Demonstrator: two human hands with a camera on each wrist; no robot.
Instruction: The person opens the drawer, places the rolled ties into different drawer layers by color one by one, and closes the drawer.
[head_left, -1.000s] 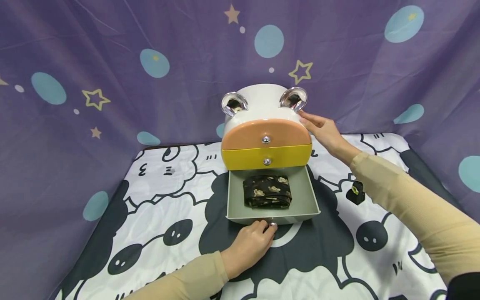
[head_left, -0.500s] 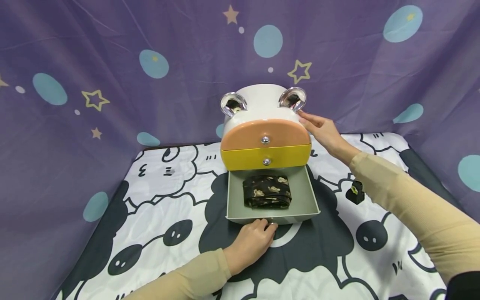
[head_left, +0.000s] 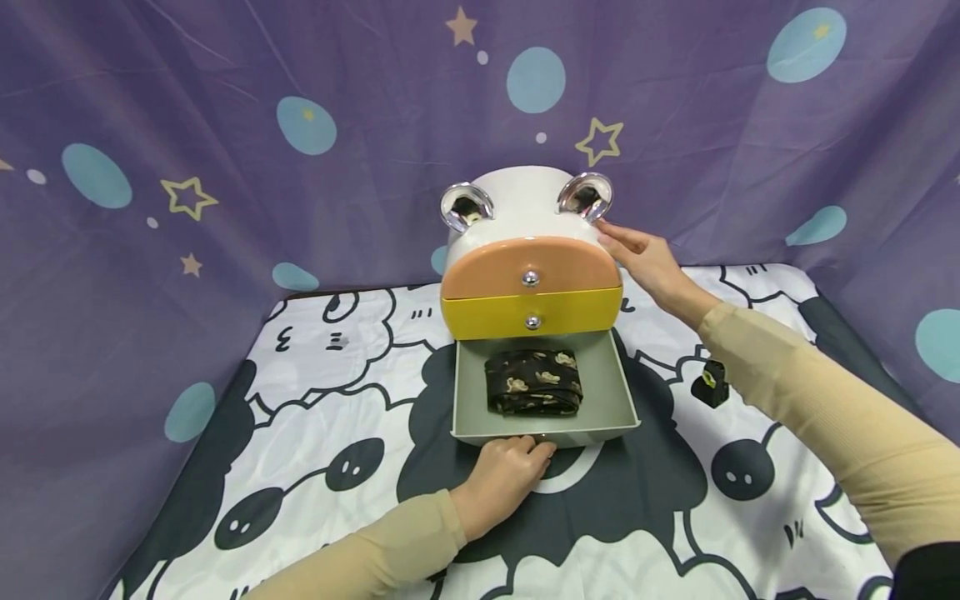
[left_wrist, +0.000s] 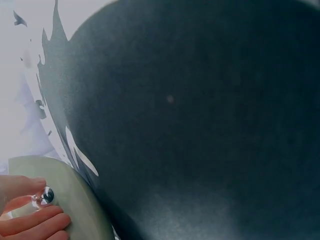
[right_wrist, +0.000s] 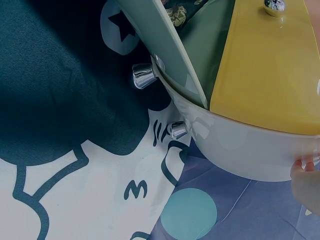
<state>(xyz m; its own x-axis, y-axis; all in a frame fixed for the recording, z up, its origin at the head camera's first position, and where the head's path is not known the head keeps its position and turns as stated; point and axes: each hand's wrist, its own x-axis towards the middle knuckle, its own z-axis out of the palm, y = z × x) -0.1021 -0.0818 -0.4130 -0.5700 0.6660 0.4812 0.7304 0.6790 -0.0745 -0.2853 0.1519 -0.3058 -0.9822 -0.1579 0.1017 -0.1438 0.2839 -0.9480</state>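
A small drawer cabinet (head_left: 525,196) with a white shell and two chrome, eye-like rings stands at the back of the bed-like surface. Its green bottom drawer (head_left: 611,392) is pulled out, with a folded black cloth (head_left: 534,383) with tan prints lying in it. At the drawer's front, my left hand (head_left: 501,483) pinches the chrome knob (left_wrist: 47,195) between thumb and finger; the head view hides the knob. My right hand (head_left: 648,262) rests its fingertips on the cabinet's right side, just below one ring. In the right wrist view, those fingertips (right_wrist: 309,166) touch the white shell.
Above the open drawer, the yellow drawer (head_left: 487,317) and the orange drawer (head_left: 487,267) are closed. A small black object (head_left: 711,385) with a yellow-green mark lies near the right forearm. A purple curtain (head_left: 390,208) hangs behind; the patterned sheet (head_left: 315,492) spreads below.
My left hand has shifted slightly, and the knob, visible by the fingertips earlier, is now hidden in the head view. The drawer, cloth and right hand have stayed in place.
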